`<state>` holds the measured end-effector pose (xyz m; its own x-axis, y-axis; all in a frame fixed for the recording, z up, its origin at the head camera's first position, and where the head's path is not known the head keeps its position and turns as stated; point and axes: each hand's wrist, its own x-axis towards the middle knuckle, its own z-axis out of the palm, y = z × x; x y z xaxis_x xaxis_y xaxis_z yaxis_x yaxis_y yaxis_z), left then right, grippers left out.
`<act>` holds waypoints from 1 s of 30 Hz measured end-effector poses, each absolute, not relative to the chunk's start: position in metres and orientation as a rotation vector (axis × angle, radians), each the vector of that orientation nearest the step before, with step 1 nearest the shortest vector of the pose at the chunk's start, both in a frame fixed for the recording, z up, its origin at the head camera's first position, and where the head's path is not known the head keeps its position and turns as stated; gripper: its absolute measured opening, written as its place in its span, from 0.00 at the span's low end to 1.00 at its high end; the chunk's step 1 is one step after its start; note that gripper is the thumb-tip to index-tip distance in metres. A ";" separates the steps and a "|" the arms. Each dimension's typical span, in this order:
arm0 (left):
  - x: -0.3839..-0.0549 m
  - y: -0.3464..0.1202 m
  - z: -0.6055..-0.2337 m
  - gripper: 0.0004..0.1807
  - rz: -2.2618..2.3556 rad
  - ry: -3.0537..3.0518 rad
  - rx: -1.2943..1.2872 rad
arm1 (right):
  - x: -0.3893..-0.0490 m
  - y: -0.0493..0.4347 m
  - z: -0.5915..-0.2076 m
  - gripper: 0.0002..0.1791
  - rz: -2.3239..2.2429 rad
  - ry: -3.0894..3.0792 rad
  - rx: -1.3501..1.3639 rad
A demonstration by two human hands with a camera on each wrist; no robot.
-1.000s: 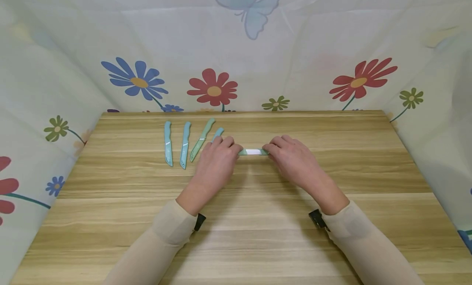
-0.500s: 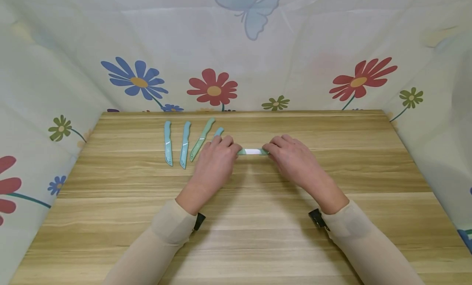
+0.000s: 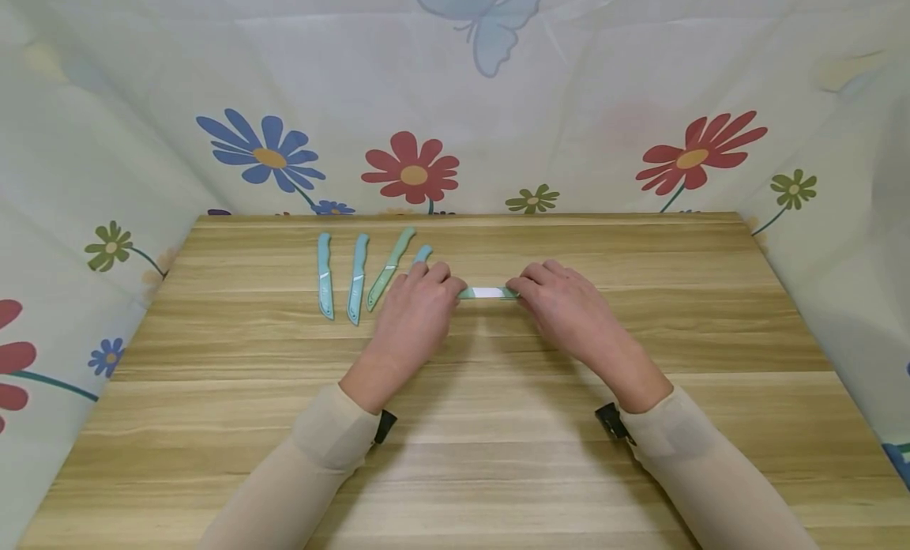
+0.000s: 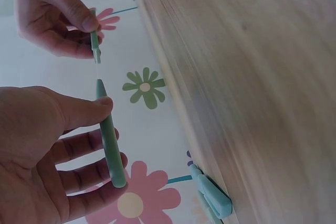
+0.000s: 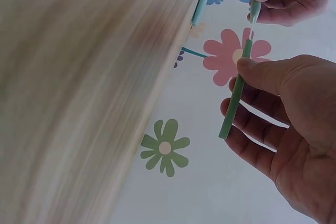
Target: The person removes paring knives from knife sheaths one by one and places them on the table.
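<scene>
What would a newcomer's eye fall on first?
Likely the white blade, bared over the table between the left grip on its green handle and the right grip on the green sheath. Next come the blue and green knives lying at left, then red and blue flowers on the backdrop.

- Counter, streaky wood grain.
- Blue knife, leftmost on counter.
- Second blue knife just beside, near parallel.
- Green knife next, slanted.
- Another blue knife, mostly hidden.
- White backdrop behind counter and both sides.
- Prints: pale butterfly up top, cut off; blue flower left; red flower beside it; another red flower right; small green flower between reds.
</scene>
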<state>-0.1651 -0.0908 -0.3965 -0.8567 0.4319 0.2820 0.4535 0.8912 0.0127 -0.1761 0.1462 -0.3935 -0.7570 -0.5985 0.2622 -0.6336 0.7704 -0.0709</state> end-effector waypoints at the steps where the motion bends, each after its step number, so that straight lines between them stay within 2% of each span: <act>1: -0.165 -0.091 -0.397 0.10 -0.113 -2.786 -0.663 | -0.176 0.146 -0.394 0.14 0.230 -2.741 0.968; 30: -0.166 -0.096 -0.395 0.09 -0.139 -2.797 -0.631 | -0.177 0.150 -0.394 0.14 0.239 -2.746 0.937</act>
